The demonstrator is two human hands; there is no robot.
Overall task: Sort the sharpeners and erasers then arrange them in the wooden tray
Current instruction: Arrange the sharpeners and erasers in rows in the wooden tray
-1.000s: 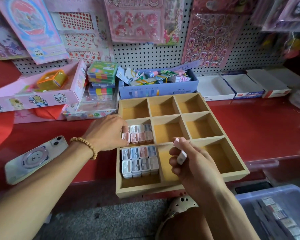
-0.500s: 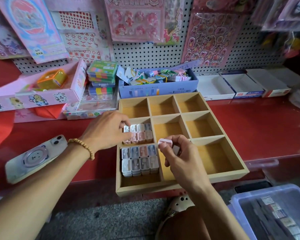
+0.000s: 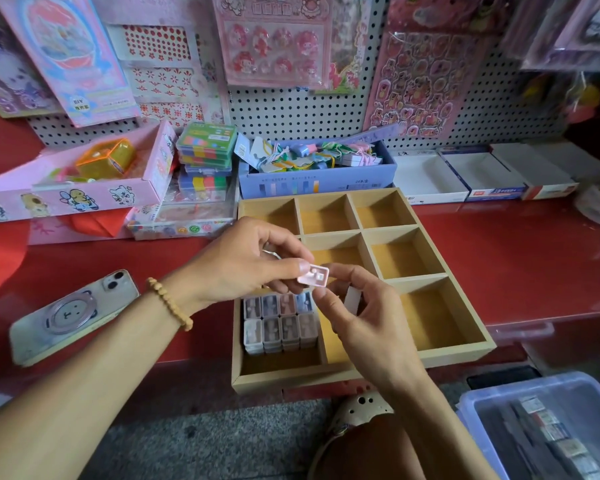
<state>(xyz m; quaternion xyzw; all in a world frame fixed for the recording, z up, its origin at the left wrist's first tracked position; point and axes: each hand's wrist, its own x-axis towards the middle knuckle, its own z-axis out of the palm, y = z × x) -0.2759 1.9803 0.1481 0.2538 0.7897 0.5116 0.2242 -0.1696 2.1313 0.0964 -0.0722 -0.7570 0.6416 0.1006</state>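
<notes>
The wooden tray [image 3: 291, 378] lies on the red counter, divided into several compartments. Its front-left compartment holds rows of pastel sharpeners [image 3: 280, 323]. The sharpeners in the compartment behind are hidden by my hands. Above the tray's left half, my left hand [image 3: 238, 266] pinches a pink sharpener [image 3: 314, 274] with thumb and fingers. My right hand [image 3: 362, 323] touches that sharpener's right end with its index fingertip. Its curled fingers grip a white sharpener [image 3: 352, 301].
A phone [image 3: 73, 313] lies face down at the left on the counter. A blue box [image 3: 317, 180], a pink box [image 3: 73, 194] and white boxes [image 3: 430, 183] stand behind the tray. A blue plastic bin [image 3: 471, 403] with small packs sits at the lower right.
My left hand has lifted off the sharpeners in the middle-left compartment and moved right to meet my right hand. It now pinches the pink sharpener that my right hand held.
</notes>
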